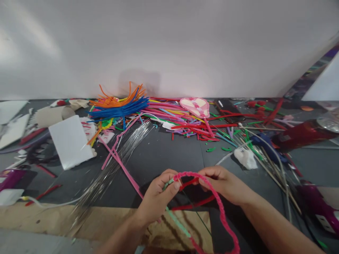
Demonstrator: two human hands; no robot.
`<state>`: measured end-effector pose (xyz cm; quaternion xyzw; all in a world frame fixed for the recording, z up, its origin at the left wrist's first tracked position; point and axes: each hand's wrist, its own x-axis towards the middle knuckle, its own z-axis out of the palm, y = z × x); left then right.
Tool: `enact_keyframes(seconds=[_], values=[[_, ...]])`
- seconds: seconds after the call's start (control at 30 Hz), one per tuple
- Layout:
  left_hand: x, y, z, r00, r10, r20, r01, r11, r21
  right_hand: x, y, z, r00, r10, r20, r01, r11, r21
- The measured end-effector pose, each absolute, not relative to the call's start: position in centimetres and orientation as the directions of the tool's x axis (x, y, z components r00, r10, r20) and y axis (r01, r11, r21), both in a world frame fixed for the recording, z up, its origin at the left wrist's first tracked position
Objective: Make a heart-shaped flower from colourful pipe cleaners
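My left hand [160,197] is closed on a fuzzy loop of twisted pipe cleaner [221,210], at the spot where its pink part meets a mint-green part. The loop hangs down toward me and runs out of the bottom of the view. My right hand [225,181] pinches a red pipe cleaner [189,183] that stretches across to the left fingertips. Its fingertips are partly behind the pink loop. Below the hands, another red length [194,204] passes over brown paper [185,233].
Behind my hands lie blue pipe cleaners [119,108], orange ones [116,100] and a pink heart shape [194,107]. Bare wires [113,169] and a white card [69,141] are at left. A red can [304,134] and a glue gun [267,144] lie at right. A pale wall stands behind.
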<state>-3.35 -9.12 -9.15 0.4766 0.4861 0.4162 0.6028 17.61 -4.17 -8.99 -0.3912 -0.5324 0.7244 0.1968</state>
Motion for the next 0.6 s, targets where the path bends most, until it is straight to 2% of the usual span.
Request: enact_keyframes(seconds=[0.07,0.17,0.23,0.3,0.47,0.6], values=[[-3.3,-9.1,-9.3,0.143,0.959,-0.247,-0.017,0.252,0.968,17.4,-4.5,-8.8,-0.61,0.74,-0.284,0.138,-0.253,-0.958],[-3.2,-9.1,-9.6,0.097,0.938,-0.333,-0.033,0.337,0.941,17.0,-4.9,-8.7,-0.644,0.762,-0.069,0.161,0.047,-0.986],[-3.1,-9.1,-9.7,0.09,0.926,-0.367,-0.054,0.372,0.927,16.8,-5.0,-8.8,-0.701,0.704,0.114,0.129,0.282,-0.951],[-3.0,-9.0,-9.6,0.096,0.913,-0.397,-0.083,0.405,0.911,16.5,-5.0,-9.1,-0.753,0.618,0.224,0.12,0.465,-0.877],[-2.7,-8.8,-9.5,0.099,0.889,-0.448,-0.149,0.458,0.876,15.8,-5.2,-9.7,-0.816,0.502,0.285,0.241,0.745,-0.622],[-2.7,-8.8,-9.9,0.111,0.877,-0.468,-0.142,0.48,0.866,15.6,-5.5,-10.0,-0.829,0.44,0.344,0.223,0.825,-0.52]])
